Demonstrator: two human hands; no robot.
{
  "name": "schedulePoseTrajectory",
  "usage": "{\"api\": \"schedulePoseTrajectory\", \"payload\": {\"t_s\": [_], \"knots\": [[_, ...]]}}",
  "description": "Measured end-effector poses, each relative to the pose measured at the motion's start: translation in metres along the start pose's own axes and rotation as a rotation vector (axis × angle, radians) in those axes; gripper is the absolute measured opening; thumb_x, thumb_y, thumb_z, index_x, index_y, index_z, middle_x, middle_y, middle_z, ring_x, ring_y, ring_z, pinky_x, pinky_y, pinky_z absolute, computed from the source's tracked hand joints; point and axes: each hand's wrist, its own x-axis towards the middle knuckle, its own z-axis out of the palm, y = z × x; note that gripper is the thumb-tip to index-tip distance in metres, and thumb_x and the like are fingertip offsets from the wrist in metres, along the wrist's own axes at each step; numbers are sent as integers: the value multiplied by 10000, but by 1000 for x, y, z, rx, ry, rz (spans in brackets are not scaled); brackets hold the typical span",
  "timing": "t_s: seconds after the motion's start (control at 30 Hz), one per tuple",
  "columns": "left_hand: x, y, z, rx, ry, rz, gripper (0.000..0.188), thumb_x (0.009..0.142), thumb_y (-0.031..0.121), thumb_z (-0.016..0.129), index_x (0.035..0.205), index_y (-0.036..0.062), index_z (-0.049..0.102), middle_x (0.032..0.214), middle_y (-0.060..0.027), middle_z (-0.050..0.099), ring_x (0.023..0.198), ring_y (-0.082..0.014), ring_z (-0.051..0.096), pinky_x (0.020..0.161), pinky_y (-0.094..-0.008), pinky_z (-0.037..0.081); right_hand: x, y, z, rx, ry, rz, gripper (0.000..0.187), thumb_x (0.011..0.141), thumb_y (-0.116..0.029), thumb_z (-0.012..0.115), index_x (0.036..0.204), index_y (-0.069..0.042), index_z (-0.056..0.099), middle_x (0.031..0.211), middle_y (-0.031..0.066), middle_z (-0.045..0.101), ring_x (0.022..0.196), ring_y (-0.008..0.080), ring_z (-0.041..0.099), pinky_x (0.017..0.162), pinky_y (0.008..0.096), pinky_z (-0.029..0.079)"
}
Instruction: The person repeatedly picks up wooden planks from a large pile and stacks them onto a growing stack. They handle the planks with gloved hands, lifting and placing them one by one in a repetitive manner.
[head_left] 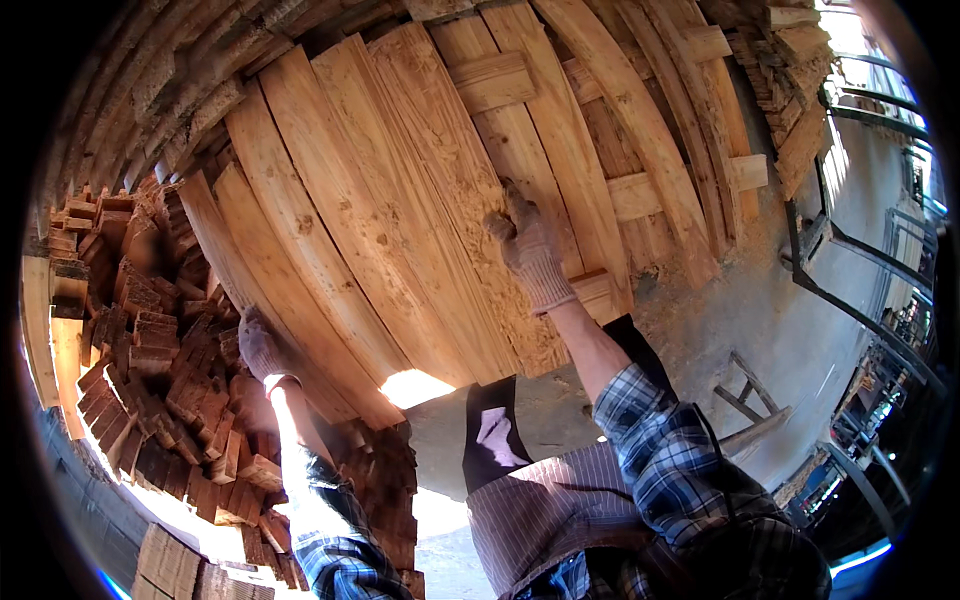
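Observation:
Several long, pale wooden planks (pixel 350 220) lie side by side in front of me. My left hand (pixel 262 348), in a knitted glove, is closed around the outer edge of the leftmost plank (pixel 222 250). Farther right, my gloved right hand (pixel 532 255) grips the right edge of a wide, rough-edged plank (pixel 445 150), with the thumb over its face. The undersides of both planks are hidden, and so are the fingertips beneath them. Short cross-pieces (pixel 492 82) of wood lie between the boards.
Stacked wood blocks (pixel 190 390) rise at the left, close to my left forearm. More boards are piled at the far side (pixel 150 90). A dark metal frame (pixel 860 250) stands at the right, and a small wooden frame (pixel 745 400) rests on the concrete floor (pixel 690 340).

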Motion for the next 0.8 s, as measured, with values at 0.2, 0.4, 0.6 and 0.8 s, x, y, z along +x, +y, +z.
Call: {"api": "schedulePoseTrajectory", "payload": {"t_s": [0.2, 0.4, 0.6, 0.8], "knots": [[-7, -5, -5, -36, 81, -31, 362, 964, 199, 436, 1192, -41, 579, 1141, -102, 637, 1018, -179, 596, 912, -279, 446, 0, -19, -9, 122, -175, 110, 581, 907, -314, 586, 1416, -115, 390, 1227, 195, 587, 1061, 340, 590, 840, 419, 488], [-7, -12, 3, 29, 49, 85, 481, 994, 350, 457, 1252, -45, 550, 1171, -82, 614, 1002, -167, 564, 929, -287, 421, 0, -14, -18, 177, -124, 83, 568, 898, -331, 607, 1377, -76, 443, 1293, 199, 548, 1156, 317, 560, 932, 386, 458], [5, -30, 5, 24, 111, 46, 468, 989, 337, 450, 1235, -47, 552, 1148, -97, 622, 974, -187, 575, 919, -304, 435, -5, -34, -41, 176, -188, 191, 501, 903, -237, 606, 1350, -47, 479, 1228, 216, 583, 1110, 298, 577, 964, 370, 444], [-10, -34, -9, -71, 105, 235, 340, 956, 254, 486, 1096, -30, 610, 1037, -76, 631, 897, -181, 579, 852, -300, 456, -21, 0, -31, 454, 67, -144, 438, 903, -112, 593, 1330, -57, 517, 984, 121, 666, 795, 187, 595, 784, 329, 493]]}}
